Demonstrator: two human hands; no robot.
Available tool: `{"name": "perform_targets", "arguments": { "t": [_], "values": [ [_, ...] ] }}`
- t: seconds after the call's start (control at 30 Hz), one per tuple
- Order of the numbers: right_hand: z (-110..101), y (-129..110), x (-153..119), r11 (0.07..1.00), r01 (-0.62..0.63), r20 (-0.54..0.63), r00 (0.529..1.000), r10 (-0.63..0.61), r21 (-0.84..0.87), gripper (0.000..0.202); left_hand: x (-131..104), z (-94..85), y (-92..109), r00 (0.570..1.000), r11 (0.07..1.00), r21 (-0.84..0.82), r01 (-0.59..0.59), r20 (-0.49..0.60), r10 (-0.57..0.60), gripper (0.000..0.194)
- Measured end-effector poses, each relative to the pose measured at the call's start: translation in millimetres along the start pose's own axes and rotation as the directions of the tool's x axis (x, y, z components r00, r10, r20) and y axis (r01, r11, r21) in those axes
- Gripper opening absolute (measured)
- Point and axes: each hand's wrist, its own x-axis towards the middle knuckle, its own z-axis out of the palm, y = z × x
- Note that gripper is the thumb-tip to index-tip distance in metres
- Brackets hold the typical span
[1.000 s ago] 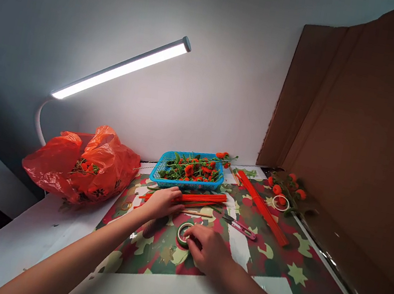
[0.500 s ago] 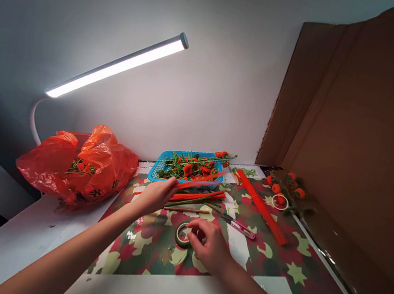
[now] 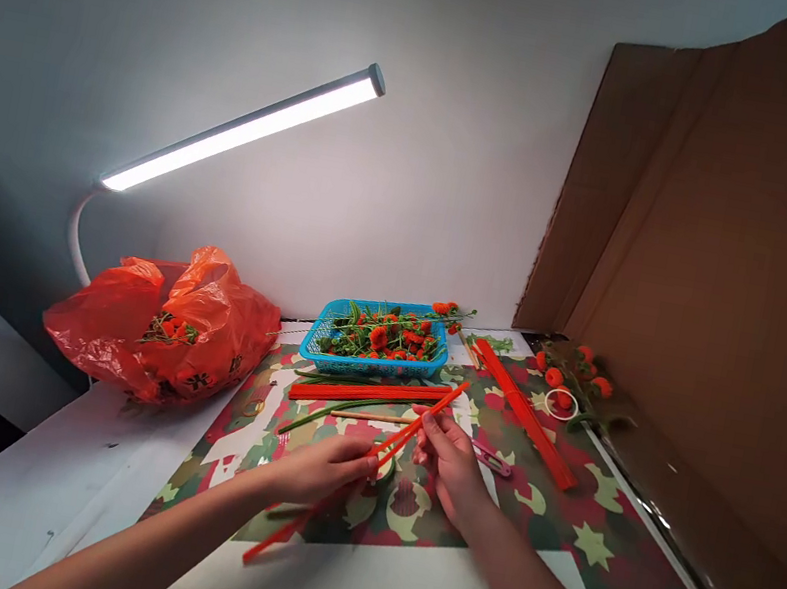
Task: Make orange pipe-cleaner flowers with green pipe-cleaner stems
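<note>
Several thin red-orange pipe cleaners slant across the mat's middle, held between both hands. My left hand is closed on their lower part, and loose ends stick out below it toward the near edge. Farther up, my right hand pinches them between thumb and fingers. Behind the hands, a roll of green tape lies flat, partly hidden. A bundle of red pipe cleaners and green stems rest just beyond, along with a thin wooden stick.
A blue basket holds orange flowers with green stems. On the left sits a red plastic bag under a lit lamp. To the right are a pink craft knife, another red bundle, flowers and cardboard.
My left hand has brought the pipe cleaners from near the basket down toward me. My right hand has left the tape roll and now grips them too.
</note>
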Motion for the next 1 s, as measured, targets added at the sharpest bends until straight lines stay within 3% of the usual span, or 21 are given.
{"name": "perform_targets", "arguments": {
  "t": [0.2,0.4,0.47,0.53,0.7,0.83,1.0],
  "values": [
    [-2,-2,4,1.000,0.022,-0.098,0.995,-0.023,-0.011,0.039,-13,-3.8,1,0.982,0.997,-0.016,0.076,0.174,-0.072,0.049],
    [-4,-3,4,0.999,0.030,-0.137,0.990,-0.028,0.015,0.041,-23,-28.1,9,0.960,0.962,0.273,0.026,0.260,-0.100,0.036],
    [-4,-4,3,1.000,0.025,-0.132,0.991,-0.022,0.019,0.042,-22,-35.1,16,0.983,0.937,0.349,-0.012,0.177,-0.053,0.031],
    [-3,-4,2,1.000,0.020,-0.108,0.994,-0.019,0.003,0.042,-15,-35.9,26,0.995,0.935,0.351,-0.059,-0.049,0.081,0.037],
    [-3,3,1,0.992,0.022,0.006,1.000,-0.022,-0.124,0.041,25,-10.9,42,0.929,0.983,0.139,-0.121,-0.334,0.162,0.039],
    [-5,4,2,0.968,0.049,0.055,0.998,-0.036,-0.245,0.047,48,6.6,39,0.930,0.989,-0.108,-0.106,-0.362,0.060,0.031],
    [-1,-1,-5,0.947,0.074,0.121,0.992,-0.038,-0.311,0.043,46,9.5,38,0.954,0.944,-0.303,-0.130,-0.296,0.037,0.022]
  ]
}}
